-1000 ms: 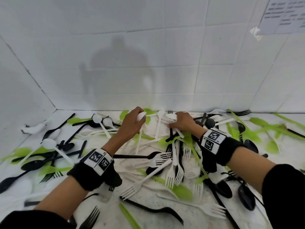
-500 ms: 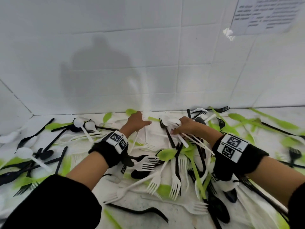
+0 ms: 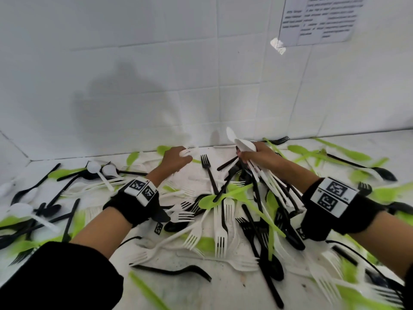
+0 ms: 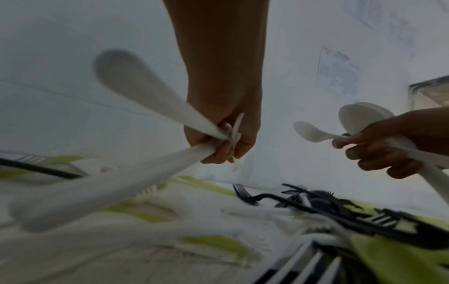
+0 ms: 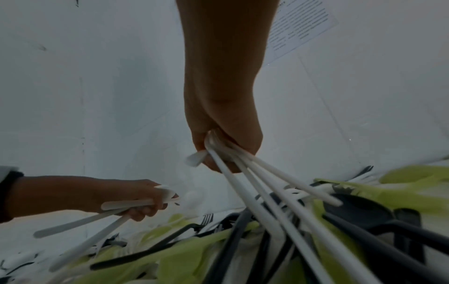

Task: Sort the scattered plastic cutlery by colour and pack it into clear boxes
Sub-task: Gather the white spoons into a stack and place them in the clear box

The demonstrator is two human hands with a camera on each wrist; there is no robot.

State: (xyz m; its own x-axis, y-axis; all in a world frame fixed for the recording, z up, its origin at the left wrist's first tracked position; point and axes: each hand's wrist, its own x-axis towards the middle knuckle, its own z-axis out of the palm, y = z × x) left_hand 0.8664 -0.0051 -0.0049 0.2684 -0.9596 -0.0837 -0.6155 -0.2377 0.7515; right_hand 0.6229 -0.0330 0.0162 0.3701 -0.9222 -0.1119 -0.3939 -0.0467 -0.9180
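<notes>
Change: both hands have risen off the pile since the earlier frame, each now carrying white cutlery.
Left hand [image 4: 219, 134]: fingers curled round white spoons [image 4: 136, 86], bowls and handles fanning out leftward from the fist.
Right hand [image 3: 257, 156]: clamped on a bundle of white cutlery [image 5: 262, 192]; spoon bowls stick up past the knuckles, handles trail down over the pile.
Pile [image 3: 223, 209]: black, green and white forks and spoons lie tangled on the white table [image 3: 201, 285] between and around both wrists.
Edges: tiled wall [image 3: 156, 86] just beyond the hands; bare table near the front.
Unclear: piece counts in either grip; motion blur smears the right side.
</notes>
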